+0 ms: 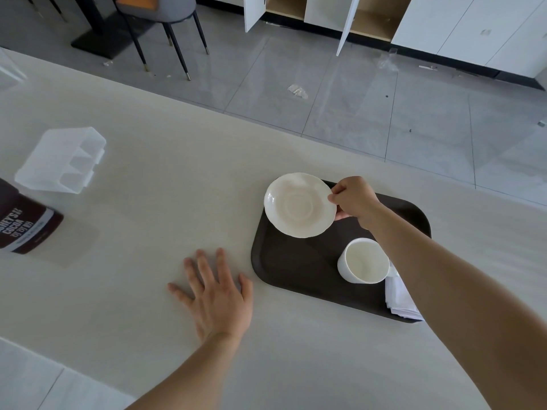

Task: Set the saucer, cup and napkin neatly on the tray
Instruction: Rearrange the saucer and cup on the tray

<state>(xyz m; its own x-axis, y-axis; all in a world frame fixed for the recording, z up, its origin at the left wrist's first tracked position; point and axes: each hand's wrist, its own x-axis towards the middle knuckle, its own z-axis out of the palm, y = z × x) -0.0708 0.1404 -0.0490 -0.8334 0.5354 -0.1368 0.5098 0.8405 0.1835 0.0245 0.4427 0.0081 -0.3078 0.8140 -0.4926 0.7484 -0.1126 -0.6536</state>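
Right hand [353,199] pinches the saucer [299,205] by its right rim, grip clenched on the edge, and the saucer hangs over the far left corner of the tray [284,270], its left edge jutting past the tray's side; whether it touches the tray I cannot tell. Cup [363,261] stands upright near the tray's right end, napkin [399,297] folded just beside it at the near right corner, partly hidden by the forearm. Left hand [217,297] lies flat and released on the surface [148,173], left of the tray. Saucer placement is the step in hand, I'd judge; next it wants drawing inward and setting down level, fully within the rim.
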